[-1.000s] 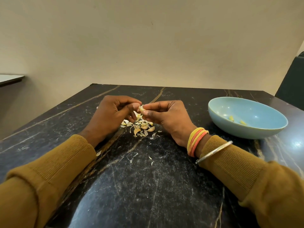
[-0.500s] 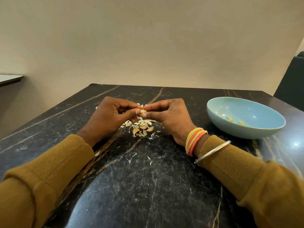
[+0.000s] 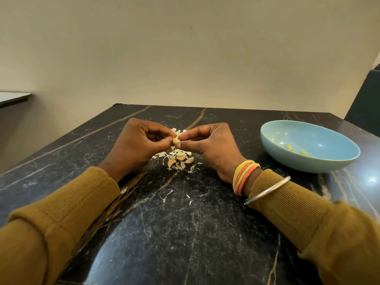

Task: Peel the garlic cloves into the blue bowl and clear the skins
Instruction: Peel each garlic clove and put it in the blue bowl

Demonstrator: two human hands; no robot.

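Note:
A small pale yellow garlic clove [image 3: 175,139] is pinched between the fingertips of my left hand [image 3: 137,146] and my right hand [image 3: 211,148], a little above the table. Under the hands lies a heap of garlic cloves and papery skins [image 3: 178,160]. The blue bowl [image 3: 308,161] stands to the right of my right hand, with two peeled cloves [image 3: 296,150] inside it.
The black marble table [image 3: 185,223] carries a few stray skin flakes [image 3: 188,196] nearer to me. A beige wall rises behind the far edge. A dark chair [image 3: 366,103] stands at the right, and a pale surface [image 3: 12,97] juts in at the left.
Both hands have lifted slightly and turned the clove between the fingertips. The heap and the bowl have stayed where they were.

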